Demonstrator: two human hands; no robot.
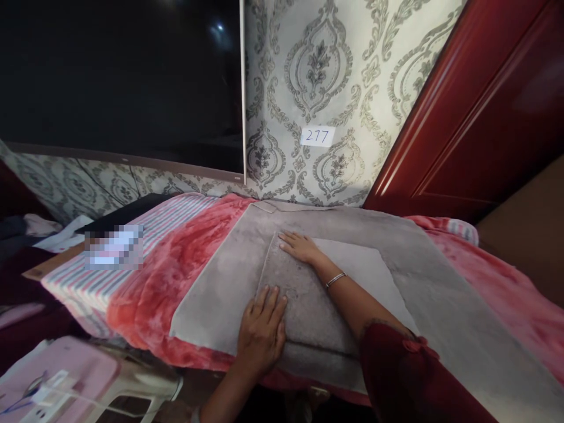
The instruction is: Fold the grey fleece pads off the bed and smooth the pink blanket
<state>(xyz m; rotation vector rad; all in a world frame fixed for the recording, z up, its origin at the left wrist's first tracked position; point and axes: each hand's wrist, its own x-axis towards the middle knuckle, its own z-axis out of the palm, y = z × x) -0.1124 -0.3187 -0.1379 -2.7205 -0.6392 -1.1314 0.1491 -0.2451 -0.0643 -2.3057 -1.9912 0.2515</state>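
A large grey plush cloth (229, 258) is spread over the table. On it lies a smaller darker grey plush piece (304, 294), with a paler smooth grey panel (356, 261) along its right. My right hand (298, 247) reaches across and rests flat on the far left corner of the darker piece. My left hand (263, 329) lies palm down at its near left edge, fingers stretched out. Neither hand grips anything. The right forearm hides part of the darker piece and the panel.
Beneath the grey cloth is a red plush blanket (154, 305), over a striped cloth (74, 279). A television (123, 82) hangs at the back left. To the right stands a dark red door (462, 117). A stool (145, 376) and a pink item (70, 364) are at lower left.
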